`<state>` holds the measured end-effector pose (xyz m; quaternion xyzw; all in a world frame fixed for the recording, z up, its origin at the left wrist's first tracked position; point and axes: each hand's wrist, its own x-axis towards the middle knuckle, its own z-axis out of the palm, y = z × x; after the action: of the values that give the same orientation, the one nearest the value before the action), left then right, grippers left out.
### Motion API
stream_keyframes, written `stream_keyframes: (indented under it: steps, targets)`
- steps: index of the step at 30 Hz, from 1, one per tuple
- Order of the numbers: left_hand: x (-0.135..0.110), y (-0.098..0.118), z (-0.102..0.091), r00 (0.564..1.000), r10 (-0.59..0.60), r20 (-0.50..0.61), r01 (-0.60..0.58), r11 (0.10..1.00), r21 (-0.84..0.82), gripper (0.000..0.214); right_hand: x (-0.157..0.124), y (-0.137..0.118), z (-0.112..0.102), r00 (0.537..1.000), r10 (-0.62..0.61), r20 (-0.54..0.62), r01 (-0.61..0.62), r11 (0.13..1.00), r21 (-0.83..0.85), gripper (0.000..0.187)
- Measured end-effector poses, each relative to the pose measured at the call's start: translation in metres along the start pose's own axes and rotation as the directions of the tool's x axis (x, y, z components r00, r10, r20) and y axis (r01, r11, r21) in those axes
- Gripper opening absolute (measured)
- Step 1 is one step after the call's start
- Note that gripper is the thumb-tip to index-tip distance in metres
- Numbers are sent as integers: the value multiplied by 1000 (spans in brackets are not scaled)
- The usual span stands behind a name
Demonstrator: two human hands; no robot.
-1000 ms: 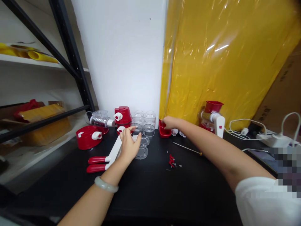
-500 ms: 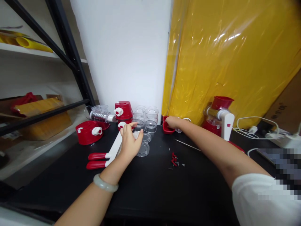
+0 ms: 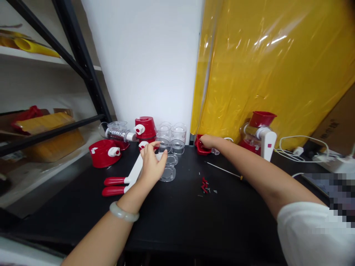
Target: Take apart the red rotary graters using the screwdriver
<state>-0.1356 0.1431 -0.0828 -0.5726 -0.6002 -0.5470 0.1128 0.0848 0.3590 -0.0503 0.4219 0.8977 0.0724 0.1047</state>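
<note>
My left hand (image 3: 151,162) hovers over the clear plastic rings (image 3: 168,173) on the black table (image 3: 172,218), fingers curled in a pinch; what they hold is hidden. Just left of it lie white handles with red grips (image 3: 122,181). My right hand (image 3: 208,141) reaches to the back of the table and closes on a small red plastic part (image 3: 200,146) next to the yellow sheet. Clear cups (image 3: 172,137) stand behind my left hand.
Red housings (image 3: 103,152) (image 3: 145,128) and a clear drum (image 3: 116,132) sit at the back left. An assembled red-and-white grinder (image 3: 260,135) stands at the right, with cables (image 3: 302,147) beyond. Small red pieces and screws (image 3: 205,186) and a thin screwdriver (image 3: 224,170) lie mid-table. A shelf rack (image 3: 80,66) is left.
My right hand has drawn the red part slightly right along the back of the table. My left hand stays above the clear rings, its fingers closing a little.
</note>
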Motion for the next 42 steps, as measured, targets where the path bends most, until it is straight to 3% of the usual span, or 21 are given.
stream_keyframes:
  steps: [13, 17, 19, 22, 24, 26, 28, 30, 33, 38, 42]
  targets:
    - [1, -3, 0, 1000, 6, -2, -6, 1000, 7, 31, -6, -6, -13, 999, 12, -31, -11, 1000, 5, 31]
    - [2, -3, 0, 1000, 9, -4, -9, 1000, 4, 31, -19, -4, -32, 998, -3, -64, 4, 1000, 13, 32]
    - [2, -3, 0, 1000, 1, -6, -1, 1000, 3, 32, -32, 7, -50, 991, -18, -133, 22, 999, 28, 35]
    - [2, -2, 0, 1000, 5, 0, -5, 1000, 4, 33, -59, 44, -77, 902, 43, -429, -4, 996, 92, 43]
    - [2, 0, -1, 1000, 12, 2, -12, 1000, 12, 33, -81, 80, -89, 776, 223, -590, -198, 974, 109, 49]
    - [3, 1, -2, 1000, 10, 4, -10, 1000, 20, 32, -101, 119, -90, 631, 395, -668, -393, 905, 164, 60]
    - [4, 2, -2, 1000, 8, 5, -8, 1000, 21, 32, -116, 152, -83, 540, 550, -638, -519, 814, 262, 75]
    - [4, 2, -2, 1000, 8, 6, -8, 1000, 16, 33, -126, 176, -71, 551, 653, -519, -560, 751, 349, 82]
    - [5, -1, -1, 1000, 11, 7, -11, 1000, 7, 34, -132, 189, -55, 551, 746, -373, -511, 655, 556, 82]
    - [4, 0, -1, 1000, 29, 7, -29, 999, 25, 33, -135, 179, -51, 474, 782, -405, -489, 616, 617, 65]
    - [2, 6, -4, 999, 38, 4, -38, 999, 34, 30, -151, 168, -64, 453, 774, -442, -508, 632, 585, 56]
